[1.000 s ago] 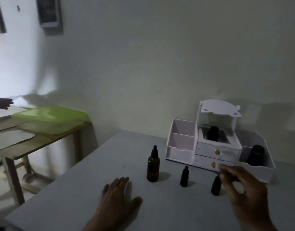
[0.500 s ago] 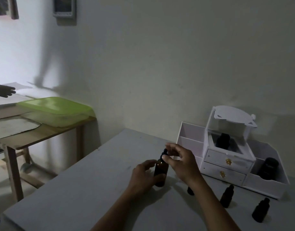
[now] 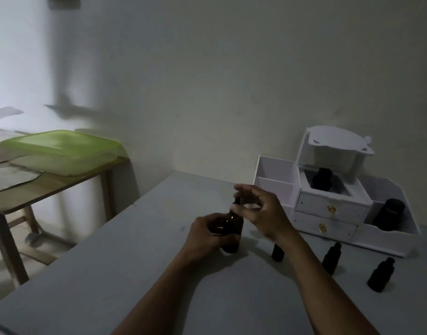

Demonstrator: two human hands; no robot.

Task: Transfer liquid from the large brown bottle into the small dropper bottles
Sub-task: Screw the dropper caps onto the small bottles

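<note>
The large brown bottle (image 3: 231, 232) stands upright on the grey table (image 3: 140, 274). My left hand (image 3: 205, 235) wraps around its body from the left. My right hand (image 3: 265, 211) pinches the black dropper cap (image 3: 236, 201) on its neck from the right. Three small dark dropper bottles stand to the right: one (image 3: 277, 253) partly behind my right wrist, one (image 3: 331, 257) further right, and one (image 3: 381, 274) nearest the table's right side.
A white desktop organiser (image 3: 328, 209) with two small drawers stands at the back right, holding a dark bottle (image 3: 321, 178) in its middle box and a dark jar (image 3: 389, 213) in its right bin. A wooden side table (image 3: 50, 184) with a green lid (image 3: 60, 143) is at left.
My left hand came off the table and took hold of the brown bottle's body. My right hand moved left from the small bottles to the bottle's cap. The view shifted left.
</note>
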